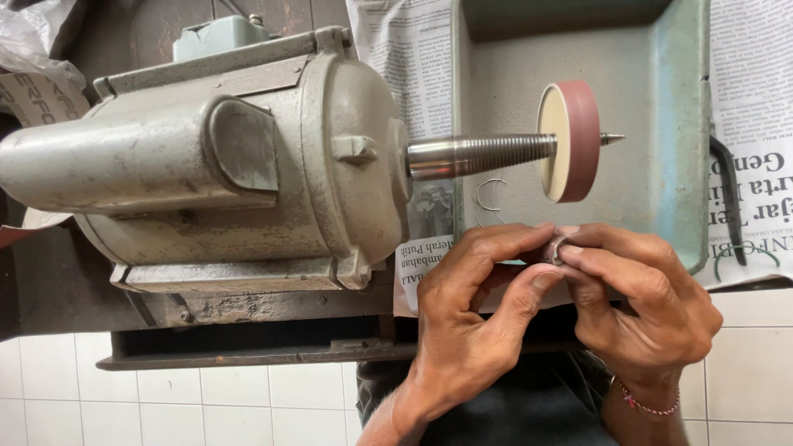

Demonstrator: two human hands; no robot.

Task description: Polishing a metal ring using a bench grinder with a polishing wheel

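- Pinching a small metal ring [556, 248] between both sets of fingertips, my left hand [475, 318] and right hand [648, 310] are clamped on it;
- the ring sits at six o'clock below the red polishing wheel [570, 140] on the grey motor's [206, 165] spindle.

Grey motor [206, 157], threaded spindle [483, 155], red wheel [574, 140], newspaper [409, 58]

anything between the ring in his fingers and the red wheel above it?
Nothing visible. Both hands, left hand and right hand, pinch the ring just below the wheel; only open air and the green hood wall behind lie between them.
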